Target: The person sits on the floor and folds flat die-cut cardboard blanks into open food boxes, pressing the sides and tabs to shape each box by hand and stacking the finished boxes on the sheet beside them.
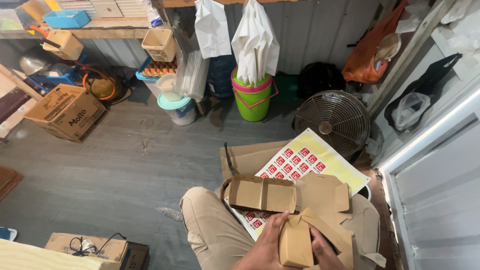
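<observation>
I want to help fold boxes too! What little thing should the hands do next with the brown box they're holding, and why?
Probably press the loose top flaps shut. Both the left hand and right hand grip the small kraft box, and its flaps stand open and uneven. After that, the sticker sheet on the lap lies close, so a sticker might go on, though that is only a guess.

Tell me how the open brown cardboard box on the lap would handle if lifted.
The open cardboard box looks thin-walled and empty, so probably light. Its loose lid flap may swing and the walls flex under a pinch. Flat-bottomed, it should not roll, but perched on the knee it could slide off.
</observation>
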